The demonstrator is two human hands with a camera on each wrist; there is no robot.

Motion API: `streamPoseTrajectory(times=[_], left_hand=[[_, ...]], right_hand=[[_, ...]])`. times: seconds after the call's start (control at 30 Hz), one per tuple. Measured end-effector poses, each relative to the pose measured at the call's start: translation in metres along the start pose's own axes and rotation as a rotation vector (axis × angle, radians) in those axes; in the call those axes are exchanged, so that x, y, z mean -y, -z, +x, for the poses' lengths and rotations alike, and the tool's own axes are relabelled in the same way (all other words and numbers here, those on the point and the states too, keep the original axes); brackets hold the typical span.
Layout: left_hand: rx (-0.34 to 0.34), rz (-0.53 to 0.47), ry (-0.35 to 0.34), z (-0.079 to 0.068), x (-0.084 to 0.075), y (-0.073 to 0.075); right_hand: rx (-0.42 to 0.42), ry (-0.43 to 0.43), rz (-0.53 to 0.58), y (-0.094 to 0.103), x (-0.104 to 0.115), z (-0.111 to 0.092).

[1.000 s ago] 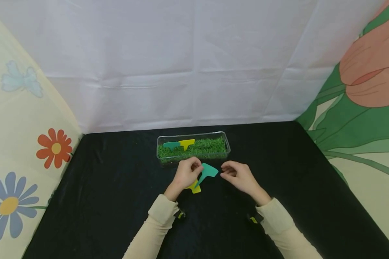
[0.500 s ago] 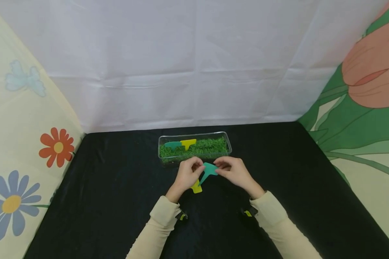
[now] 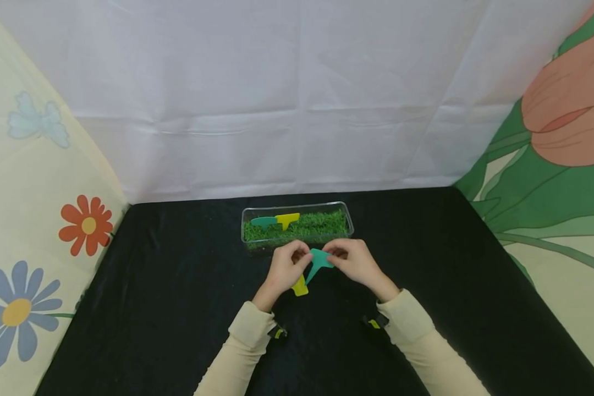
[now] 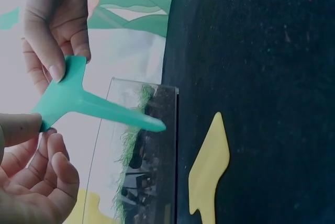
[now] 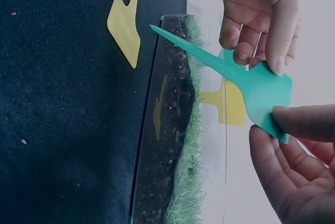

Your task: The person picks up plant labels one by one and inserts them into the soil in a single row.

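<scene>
A teal T-shaped plant label is held between both hands in front of the planter, its pointed stem aimed down toward the table. My left hand pinches one end of its head between thumb and fingers. At the other end, my right hand pinches it the same way, as the right wrist view shows. A yellow plant label lies flat on the black cloth below, partly covered by the left hand in the head view. Its whole head shows in the left wrist view.
A clear rectangular planter with soil and green grass stands just beyond the hands. In its left half a second teal label and another yellow label stand side by side. Black cloth covers the table; a white curtain hangs behind.
My right hand has come in from the right and taken hold of the teal label's free end. The left hand has kept its grip and barely moved.
</scene>
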State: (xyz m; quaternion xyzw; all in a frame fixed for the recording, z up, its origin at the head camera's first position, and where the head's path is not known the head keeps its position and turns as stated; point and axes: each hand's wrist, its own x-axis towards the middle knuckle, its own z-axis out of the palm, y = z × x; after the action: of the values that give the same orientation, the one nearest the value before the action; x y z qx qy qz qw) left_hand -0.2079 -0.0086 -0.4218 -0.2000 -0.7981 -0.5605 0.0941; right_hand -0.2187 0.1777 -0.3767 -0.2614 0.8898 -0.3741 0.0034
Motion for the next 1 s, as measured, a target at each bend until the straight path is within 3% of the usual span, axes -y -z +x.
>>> streamPoseTrajectory(times=[0.27,0.47,0.8,1.0], left_hand=[[-0.030,-0.035,0.031,-0.005,-0.001,0.016],[-0.123,-0.022,0.029,-0.014,0.002,0.035],[-0.276,-0.029,0.083,-0.027,0.009,0.068],[-0.346,-0.058,0.082,-0.035,-0.012,0.091]], right_hand=[[-0.041,0.029,-0.053,0.005,0.005,0.005],[-0.058,0.104,-0.097,0.011,0.009,0.012],[-0.070,0.206,-0.149,0.023,0.014,0.029],[-0.078,0.249,-0.181,0.030,0.019,0.041]])
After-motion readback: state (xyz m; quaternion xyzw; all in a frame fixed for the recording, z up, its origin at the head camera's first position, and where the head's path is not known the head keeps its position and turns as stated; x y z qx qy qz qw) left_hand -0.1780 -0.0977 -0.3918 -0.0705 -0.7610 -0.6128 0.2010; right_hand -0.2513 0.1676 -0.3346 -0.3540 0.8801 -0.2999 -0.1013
